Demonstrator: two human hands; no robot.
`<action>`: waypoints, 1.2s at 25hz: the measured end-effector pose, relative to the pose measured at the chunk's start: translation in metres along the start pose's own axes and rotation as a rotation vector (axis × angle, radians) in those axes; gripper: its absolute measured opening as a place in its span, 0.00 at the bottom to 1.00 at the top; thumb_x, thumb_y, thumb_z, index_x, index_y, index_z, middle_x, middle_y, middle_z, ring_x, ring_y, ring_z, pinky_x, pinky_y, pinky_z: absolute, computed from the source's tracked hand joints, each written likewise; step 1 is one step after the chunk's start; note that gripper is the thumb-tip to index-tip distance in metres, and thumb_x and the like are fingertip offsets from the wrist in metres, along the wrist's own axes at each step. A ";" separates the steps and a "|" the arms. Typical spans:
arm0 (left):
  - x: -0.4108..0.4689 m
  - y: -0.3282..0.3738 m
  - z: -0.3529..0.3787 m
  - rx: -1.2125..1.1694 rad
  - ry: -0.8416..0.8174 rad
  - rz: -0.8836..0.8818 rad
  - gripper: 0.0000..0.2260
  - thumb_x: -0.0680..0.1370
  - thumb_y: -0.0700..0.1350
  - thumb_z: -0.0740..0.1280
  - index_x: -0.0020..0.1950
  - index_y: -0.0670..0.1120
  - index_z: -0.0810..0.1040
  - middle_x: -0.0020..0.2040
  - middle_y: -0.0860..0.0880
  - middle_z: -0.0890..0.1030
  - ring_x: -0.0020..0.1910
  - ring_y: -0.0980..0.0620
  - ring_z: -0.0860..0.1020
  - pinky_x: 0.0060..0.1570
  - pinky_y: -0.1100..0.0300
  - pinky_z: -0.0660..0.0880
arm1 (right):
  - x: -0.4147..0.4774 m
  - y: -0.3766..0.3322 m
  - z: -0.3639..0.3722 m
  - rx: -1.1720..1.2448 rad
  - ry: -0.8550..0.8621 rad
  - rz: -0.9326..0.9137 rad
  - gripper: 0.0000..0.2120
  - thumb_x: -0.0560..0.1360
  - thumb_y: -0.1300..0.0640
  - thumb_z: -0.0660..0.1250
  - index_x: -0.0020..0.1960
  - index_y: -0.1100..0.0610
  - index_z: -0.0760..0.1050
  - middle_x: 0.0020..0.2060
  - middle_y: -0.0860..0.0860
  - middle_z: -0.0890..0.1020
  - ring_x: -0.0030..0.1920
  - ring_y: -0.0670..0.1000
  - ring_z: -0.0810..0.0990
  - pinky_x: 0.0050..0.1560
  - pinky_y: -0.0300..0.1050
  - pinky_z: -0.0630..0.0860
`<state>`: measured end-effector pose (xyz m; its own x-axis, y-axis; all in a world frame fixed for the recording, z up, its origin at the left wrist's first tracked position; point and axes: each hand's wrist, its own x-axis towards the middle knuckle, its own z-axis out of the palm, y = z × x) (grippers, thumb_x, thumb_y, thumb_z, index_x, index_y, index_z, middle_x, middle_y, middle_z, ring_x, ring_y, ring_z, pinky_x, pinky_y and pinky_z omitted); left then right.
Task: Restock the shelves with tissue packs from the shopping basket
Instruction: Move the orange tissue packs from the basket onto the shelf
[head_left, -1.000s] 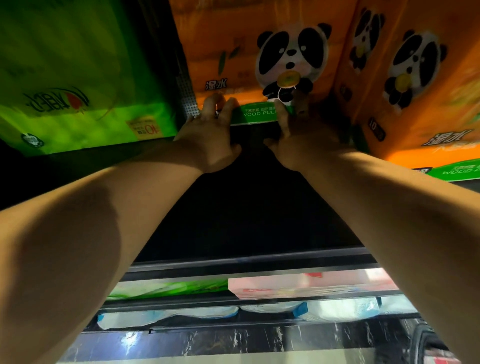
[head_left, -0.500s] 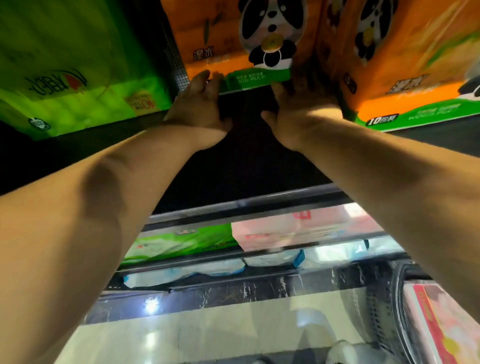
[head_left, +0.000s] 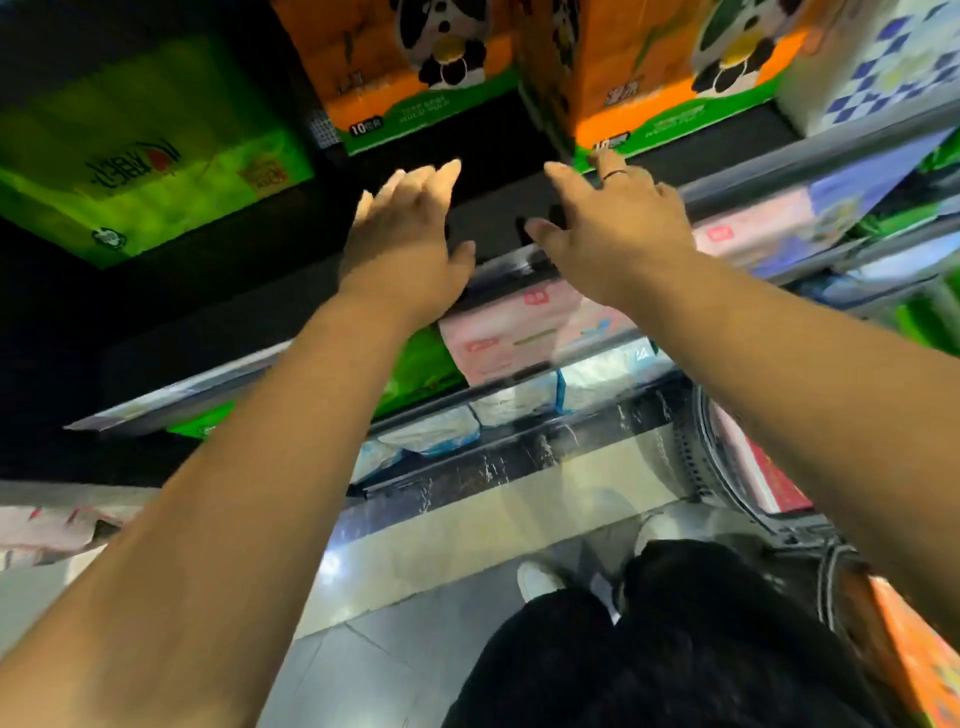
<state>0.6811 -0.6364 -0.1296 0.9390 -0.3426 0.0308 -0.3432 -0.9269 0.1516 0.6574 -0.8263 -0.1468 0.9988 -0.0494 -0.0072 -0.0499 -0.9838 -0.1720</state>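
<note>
An orange tissue pack with a panda print (head_left: 410, 67) stands on the dark upper shelf (head_left: 493, 140), pushed back from the edge. A second orange panda pack (head_left: 670, 73) stands to its right. My left hand (head_left: 405, 239) hovers in front of the shelf edge, fingers spread, holding nothing. My right hand (head_left: 608, 223), with a dark ring on one finger, is also open and empty, just below the second pack. The shopping basket (head_left: 727, 467) sits on the floor at the lower right with a pink and red pack inside.
A large green tissue pack (head_left: 145, 156) fills the shelf's left side. A blue-checked white pack (head_left: 883, 62) stands at the far right. Lower shelves hold pink (head_left: 509, 338), green and white-blue packs. My dark trousers and white shoes are over the grey floor tiles.
Both hands let go of the left orange panda pack and drew back from the shelf, fingers spreading. My head tilted down, bringing the floor, my legs and the basket into view.
</note>
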 end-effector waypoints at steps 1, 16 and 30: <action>-0.011 0.014 -0.001 -0.020 -0.002 0.023 0.31 0.79 0.52 0.62 0.78 0.49 0.53 0.76 0.45 0.60 0.76 0.44 0.56 0.75 0.46 0.51 | -0.018 0.010 -0.004 0.019 -0.016 0.030 0.29 0.79 0.36 0.53 0.77 0.46 0.55 0.74 0.59 0.60 0.72 0.63 0.61 0.69 0.62 0.59; -0.130 0.293 0.048 -0.093 -0.149 0.596 0.32 0.73 0.57 0.58 0.73 0.43 0.66 0.70 0.40 0.70 0.69 0.39 0.68 0.70 0.42 0.62 | -0.308 0.226 -0.035 0.053 0.025 0.456 0.37 0.71 0.31 0.45 0.74 0.48 0.65 0.70 0.60 0.68 0.66 0.65 0.69 0.64 0.63 0.65; -0.205 0.537 0.160 -0.065 -0.479 1.110 0.30 0.72 0.56 0.62 0.71 0.43 0.70 0.67 0.38 0.72 0.65 0.37 0.71 0.64 0.42 0.69 | -0.531 0.371 0.029 0.387 0.053 1.017 0.30 0.71 0.46 0.71 0.70 0.56 0.70 0.65 0.62 0.72 0.60 0.67 0.73 0.58 0.61 0.74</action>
<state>0.3007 -1.0884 -0.2130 0.0258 -0.9812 -0.1912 -0.9416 -0.0880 0.3250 0.1081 -1.1601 -0.2352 0.4882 -0.8263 -0.2810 -0.8401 -0.3576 -0.4078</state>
